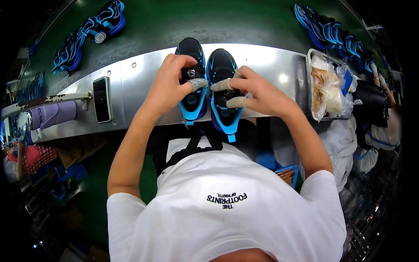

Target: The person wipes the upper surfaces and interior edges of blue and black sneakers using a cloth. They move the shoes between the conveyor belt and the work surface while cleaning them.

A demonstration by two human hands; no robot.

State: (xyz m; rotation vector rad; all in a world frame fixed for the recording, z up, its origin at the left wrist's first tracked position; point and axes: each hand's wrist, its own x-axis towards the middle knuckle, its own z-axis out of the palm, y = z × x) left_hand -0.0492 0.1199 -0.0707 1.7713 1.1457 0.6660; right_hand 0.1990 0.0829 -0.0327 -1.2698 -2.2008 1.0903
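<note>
A pair of black sneakers with bright blue collars and heel loops lies side by side on the metal ledge, toes pointing away from me. My left hand (176, 83) is closed on the tongue of the left sneaker (190, 45), its thumb wrapped in a grey finger cover. At the right sneaker (221, 59), my right hand (255, 91) grips the tongue area, with pale covers on several fingers. Both tongues are partly hidden by my fingers. The blue heel loops hang toward me over the ledge's near edge.
A phone (102, 99) and a lilac tumbler (56, 114) are on the left. On the right, a metal tray (311, 83) holds plastic-wrapped items. More blue-black sneakers (110, 19) and another group (318, 30) rest on the green belt (209, 22) beyond the ledge (144, 83).
</note>
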